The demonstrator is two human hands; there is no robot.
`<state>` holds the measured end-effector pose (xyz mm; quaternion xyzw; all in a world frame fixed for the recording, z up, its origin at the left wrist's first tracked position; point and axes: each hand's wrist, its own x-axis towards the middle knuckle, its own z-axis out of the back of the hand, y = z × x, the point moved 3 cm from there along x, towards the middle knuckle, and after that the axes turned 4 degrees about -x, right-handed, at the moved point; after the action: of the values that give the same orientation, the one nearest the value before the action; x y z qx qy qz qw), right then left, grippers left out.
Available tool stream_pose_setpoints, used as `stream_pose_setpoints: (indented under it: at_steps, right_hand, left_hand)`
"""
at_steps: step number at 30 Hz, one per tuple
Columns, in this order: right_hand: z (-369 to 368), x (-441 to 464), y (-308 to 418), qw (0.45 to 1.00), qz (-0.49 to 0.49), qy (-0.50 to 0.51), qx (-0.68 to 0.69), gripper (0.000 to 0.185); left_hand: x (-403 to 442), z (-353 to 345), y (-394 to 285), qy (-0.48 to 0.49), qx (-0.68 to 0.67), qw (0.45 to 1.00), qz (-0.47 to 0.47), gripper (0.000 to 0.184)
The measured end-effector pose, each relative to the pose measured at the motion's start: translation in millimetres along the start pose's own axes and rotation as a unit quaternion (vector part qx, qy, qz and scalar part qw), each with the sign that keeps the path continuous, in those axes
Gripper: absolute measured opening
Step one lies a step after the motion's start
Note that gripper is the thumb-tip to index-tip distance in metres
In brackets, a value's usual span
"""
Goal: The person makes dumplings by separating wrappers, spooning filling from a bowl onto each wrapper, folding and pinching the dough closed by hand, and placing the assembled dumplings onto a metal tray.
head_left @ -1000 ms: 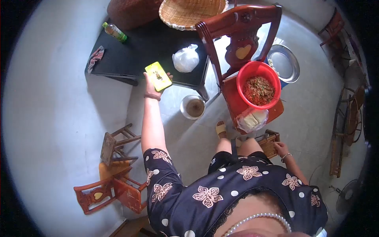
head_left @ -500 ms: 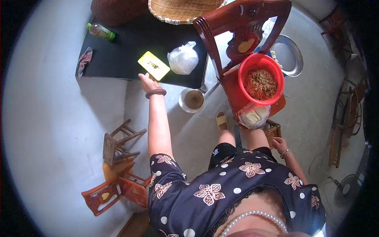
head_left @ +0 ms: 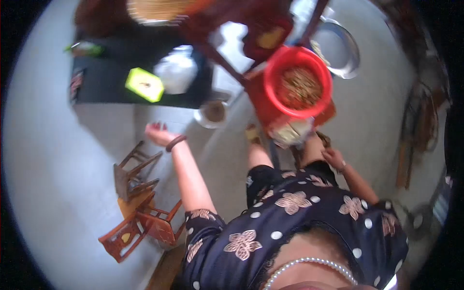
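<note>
My left hand [head_left: 158,134], with a brown bangle at the wrist, is in the air in front of the black table. Its fingers are apart and nothing is in them. Just beyond it, a yellow tray [head_left: 145,85] with a little dark stuff in it lies near the table's front edge. Beside the tray sits a white plastic bag [head_left: 177,72]. My right hand [head_left: 333,158] is low by my knee, its fingers smeared by motion. Near it, a clear bag with pale pieces [head_left: 291,132] lies in front of a red basin [head_left: 271,94] of chopped brownish filling on a wooden chair.
The black table [head_left: 113,72] also bears a bottle [head_left: 85,49], a cloth [head_left: 76,85] and a woven basket [head_left: 157,10]. A pale bucket [head_left: 211,114] stands on the floor by the table. Stools and a small chair [head_left: 159,227] are at the left. A metal basin [head_left: 338,48] is behind the red one.
My left hand has come away from the yellow tray, back toward me; the tray stays on the table. The whole view has shifted and blurred. My right hand appears closer to my knee.
</note>
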<state>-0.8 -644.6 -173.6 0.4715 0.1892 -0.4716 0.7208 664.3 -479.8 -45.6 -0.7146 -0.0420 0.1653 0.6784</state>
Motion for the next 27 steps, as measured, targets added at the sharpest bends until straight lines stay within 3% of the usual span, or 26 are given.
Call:
stream_pose_setpoints:
  at_steps: [1, 3, 5, 7, 10, 12, 13, 15, 16, 18, 19, 20, 22, 26, 27]
  right_hand:
    - [7, 9, -2, 0.997, -0.06, 0.041, 0.041, 0.032]
    - [28, 28, -7, 0.985, -0.062, 0.025, 0.161, 0.031]
    - [59, 69, -33, 0.992, -0.067, 0.101, 0.025, 0.032]
    - [75, 97, -84, 0.985, -0.109, 0.122, 0.055, 0.031]
    - [130, 136, -91, 0.987, -0.032, 0.156, -0.02, 0.027]
    - [157, 158, -79, 0.973, 0.102, 0.103, -0.177, 0.021]
    - [161, 164, -81, 0.974, 0.096, 0.102, -0.177, 0.021]
    - [162, 183, -75, 0.986, 0.093, 0.076, -0.113, 0.019]
    - [155, 196, -85, 0.987, 0.085, 0.076, -0.114, 0.019]
    - [130, 217, -97, 0.973, 0.211, -0.001, -0.092, 0.02]
    - [122, 225, -97, 0.962, 0.229, -0.013, -0.149, 0.022]
    - [105, 222, -90, 0.962, 0.23, 0.005, -0.149, 0.022]
    - [109, 230, -72, 0.948, 0.132, -0.005, -0.289, 0.027]
    - [97, 243, -95, 0.92, 0.277, -0.113, -0.252, 0.035]
    - [89, 239, -95, 0.921, 0.274, -0.111, -0.255, 0.035]
  left_hand:
    - [-22, 17, 28, -0.005, 0.058, 0.998, -0.02, 0.052]
    - [-74, 41, 85, -0.004, 0.148, 0.987, 0.065, 0.053]
    - [-122, 74, 161, -0.039, 0.181, 0.966, 0.181, 0.047]
    - [-180, 104, 224, -0.042, 0.201, 0.949, 0.238, 0.045]
    - [-255, 70, 242, 0.01, 0.234, 0.937, 0.259, 0.038]
    - [-274, 36, 265, 0.15, 0.235, 0.942, 0.185, 0.031]
    - [-278, 28, 290, 0.154, 0.236, 0.94, 0.19, 0.031]
    - [-264, -1, 326, 0.222, 0.214, 0.947, 0.083, 0.025]
    - [-258, -22, 331, 0.216, 0.161, 0.952, 0.147, 0.025]
    - [-241, -48, 336, 0.255, 0.112, 0.945, 0.17, 0.026]
    - [-226, -53, 342, 0.29, 0.072, 0.94, 0.163, 0.03]
    - [-210, -41, 354, 0.298, 0.08, 0.937, 0.164, 0.03]
    - [-192, -47, 352, 0.31, 0.083, 0.932, 0.166, 0.03]
    - [-184, -54, 349, 0.355, 0.097, 0.917, 0.153, 0.031]
    - [-180, -56, 354, 0.384, 0.104, 0.904, 0.158, 0.031]
